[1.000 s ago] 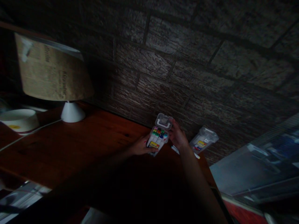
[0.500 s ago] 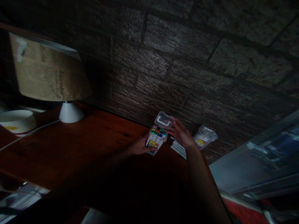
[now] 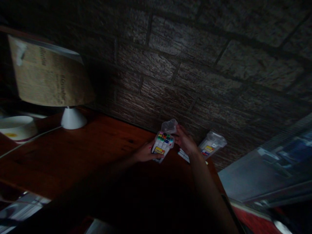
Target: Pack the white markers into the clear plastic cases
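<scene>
My left hand [image 3: 145, 152] is wrapped round a clear plastic marker case [image 3: 159, 155], its thumb across the front below a yellow label. Several markers [image 3: 165, 138] with coloured tops stand inside it. The case's hinged lid [image 3: 170, 126] is up and tilted back. At the lid's right edge is my right hand [image 3: 184, 139], its fingers closed against the clear plastic. Under the right wrist, several white markers [image 3: 183, 155] lie on the wooden tabletop, partly hidden by the arm. A second clear case [image 3: 211, 143] with a yellow label stands to the right of them.
On the left of the wooden table [image 3: 97, 139] stand a lamp [image 3: 55, 71] with a printed shade and a white bowl [image 3: 18, 127]. A white cord [image 3: 31, 139] crosses the tabletop. Behind rises a brick wall [image 3: 156, 65].
The lid has swung to a more upright angle above the case. My right hand has shifted slightly left with it. The left hand and case stay almost still.
</scene>
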Tool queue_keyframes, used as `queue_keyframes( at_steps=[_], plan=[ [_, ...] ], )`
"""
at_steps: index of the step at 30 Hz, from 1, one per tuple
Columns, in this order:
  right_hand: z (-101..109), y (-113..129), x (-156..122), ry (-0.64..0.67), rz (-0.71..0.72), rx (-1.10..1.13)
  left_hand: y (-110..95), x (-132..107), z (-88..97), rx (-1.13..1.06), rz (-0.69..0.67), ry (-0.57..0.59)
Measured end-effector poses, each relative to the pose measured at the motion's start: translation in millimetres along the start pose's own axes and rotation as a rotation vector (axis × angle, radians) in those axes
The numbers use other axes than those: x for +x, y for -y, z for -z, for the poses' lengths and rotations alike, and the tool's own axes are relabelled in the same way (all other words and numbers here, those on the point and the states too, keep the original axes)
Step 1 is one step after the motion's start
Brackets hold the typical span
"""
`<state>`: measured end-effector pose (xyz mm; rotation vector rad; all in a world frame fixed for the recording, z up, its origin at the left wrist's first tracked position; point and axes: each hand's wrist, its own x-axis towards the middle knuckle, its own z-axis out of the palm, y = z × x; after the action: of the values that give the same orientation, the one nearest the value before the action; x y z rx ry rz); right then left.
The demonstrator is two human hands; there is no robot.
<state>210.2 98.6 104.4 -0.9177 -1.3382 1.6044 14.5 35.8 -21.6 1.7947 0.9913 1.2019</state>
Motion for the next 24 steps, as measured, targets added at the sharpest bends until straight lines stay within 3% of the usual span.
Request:
queue_keyframes(
  at_steps=[7,11,17,24],
  plan=[
    [-1,2,-2,-0.029,0.040,0.084,1,0,-0.5,-0.029,-0.001,0.003],
    [1,2,-1,-0.001,0.039,0.065,-1,0,-1.0,-0.041,-0.016,-0.009],
    [0,-5,2,-0.067,0.090,-0.065,1,0,-1.7,-0.065,0.011,-0.003],
    [10,1,0,0.032,0.156,-0.150,-4,0,-1.1,-0.043,0.018,-0.005]
  ],
)
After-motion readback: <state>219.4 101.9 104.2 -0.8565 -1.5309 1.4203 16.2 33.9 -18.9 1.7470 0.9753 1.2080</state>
